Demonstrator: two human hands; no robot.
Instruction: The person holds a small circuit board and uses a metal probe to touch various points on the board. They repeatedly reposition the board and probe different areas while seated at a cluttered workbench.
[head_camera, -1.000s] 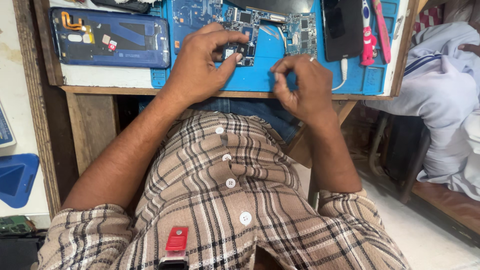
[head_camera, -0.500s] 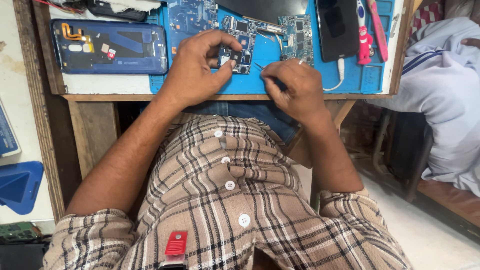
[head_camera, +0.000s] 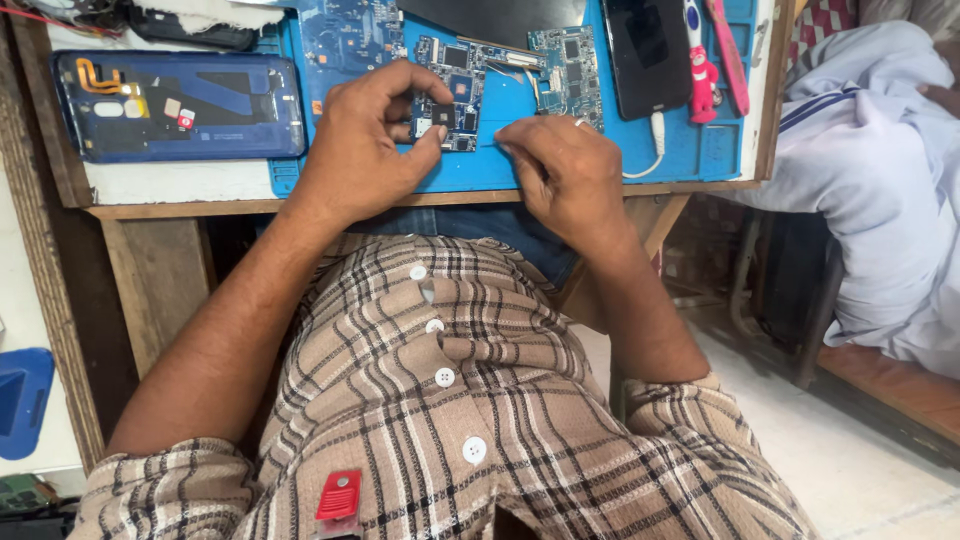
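We look down over our checked shirt (head_camera: 440, 400) at a wooden bench (head_camera: 170, 205) topped with a blue work mat (head_camera: 690, 150).

Our left hand (head_camera: 365, 150) sits at about eleven o'clock from the middle of the view. Its thumb and forefinger are pinched together on a small dark square chip (head_camera: 442, 116), held just above a small circuit board (head_camera: 455, 85) that lies on the mat. So that hand is clamped on the chip, the other fingers curled loosely over it.

Our right hand (head_camera: 565, 175) lies at about one o'clock, just beside the left, the two hands near each other but not touching. Its fingers are curled inward with the tips resting on the mat close to the board; we cannot tell whether it grips anything, since the fingers hide whatever might be under them.

A second circuit board (head_camera: 567, 60), joined to the first by a thin strip, lies at twelve o'clock, just beyond the right hand. At ten o'clock, well apart from the hands, an opened blue phone body (head_camera: 180, 105) lies flat on the bench beside the mat. At one o'clock a dark phone (head_camera: 645, 50) lies on the mat with a white cable (head_camera: 655, 150) running from its near end, and just to its right stand a white and red toothbrush (head_camera: 700, 65) and a pink tool (head_camera: 730, 55). At three o'clock, off the bench, a pale cloth (head_camera: 870, 180) drapes over a seat.
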